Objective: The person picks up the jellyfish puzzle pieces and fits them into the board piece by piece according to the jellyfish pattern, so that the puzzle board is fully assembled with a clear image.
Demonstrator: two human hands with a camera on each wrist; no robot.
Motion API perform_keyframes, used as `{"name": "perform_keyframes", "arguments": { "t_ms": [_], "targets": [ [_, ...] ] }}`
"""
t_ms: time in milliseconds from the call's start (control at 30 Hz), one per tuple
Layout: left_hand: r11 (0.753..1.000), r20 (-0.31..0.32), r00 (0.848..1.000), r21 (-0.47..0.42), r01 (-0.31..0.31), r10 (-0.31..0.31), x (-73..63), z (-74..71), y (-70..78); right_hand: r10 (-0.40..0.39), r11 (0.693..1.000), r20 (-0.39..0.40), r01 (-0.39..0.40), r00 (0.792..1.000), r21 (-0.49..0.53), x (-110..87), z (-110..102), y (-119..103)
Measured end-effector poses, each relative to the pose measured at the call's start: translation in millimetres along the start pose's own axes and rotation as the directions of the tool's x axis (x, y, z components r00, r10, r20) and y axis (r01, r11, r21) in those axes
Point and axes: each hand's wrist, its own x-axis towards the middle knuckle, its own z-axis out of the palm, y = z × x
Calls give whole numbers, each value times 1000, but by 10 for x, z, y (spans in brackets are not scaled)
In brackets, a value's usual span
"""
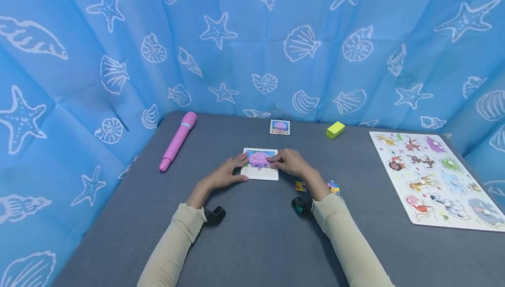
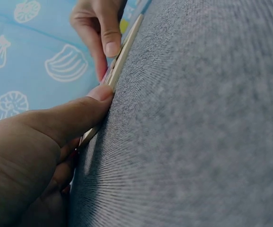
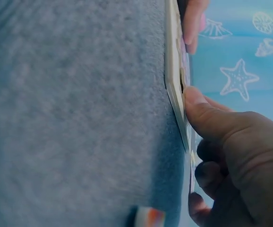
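Note:
A small wooden jigsaw tray (image 1: 259, 174) with a pink octopus picture lies on the table in the head view. My left hand (image 1: 223, 173) holds the tray's left side, its thumb near the lower corner and fingers toward the upper one. At the tray's right part, my right hand (image 1: 293, 163) pinches a puzzle piece (image 1: 272, 159) with thumb and forefinger, mostly covered by the fingers. Two loose puzzle pieces, one yellow and red (image 1: 300, 186) and one multicoloured (image 1: 333, 187), lie beside the right forearm. The left wrist view shows the left thumb against the tray's edge (image 2: 122, 59).
A small octopus picture card (image 1: 279, 127) and a yellow-green block (image 1: 335, 130) lie toward the back. On the left is a pink stick-shaped object (image 1: 178, 141). A white animal peg board (image 1: 438, 217) occupies the right. A blue shell-patterned curtain (image 1: 244, 59) hangs behind the table.

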Motion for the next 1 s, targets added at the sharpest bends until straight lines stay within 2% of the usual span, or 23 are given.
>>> {"name": "perform_keyframes", "arguments": {
  "t_ms": [100, 267, 500, 700, 833, 1000],
  "targets": [
    [1000, -8, 1000, 4, 1, -1, 0, -4, 10, 9, 1000, -1, -9, 1000, -22, 3, -9, -29],
    [999, 27, 1000, 32, 12, -12, 6, 14, 14, 35, 999, 20, -34, 999, -35, -26, 3, -36],
    [1000, 21, 1000, 19, -6, 5, 18, 2, 50, 46, 997, -55, -49, 997, -58, -41, 18, -31],
    [1000, 22, 1000, 23, -11, 11, 24, 19, 51, 58, 996, -58, -62, 997, -70, -84, 6, -16],
    [999, 14, 1000, 25, -22, 21, 21, 31, 44, 71, 997, -68, -74, 995, -35, -173, -48, -12],
    [999, -1, 1000, 23, -23, 23, -10, 6, 17, 92, 995, -97, -86, 991, 57, -343, -153, 0]
  ]
}}
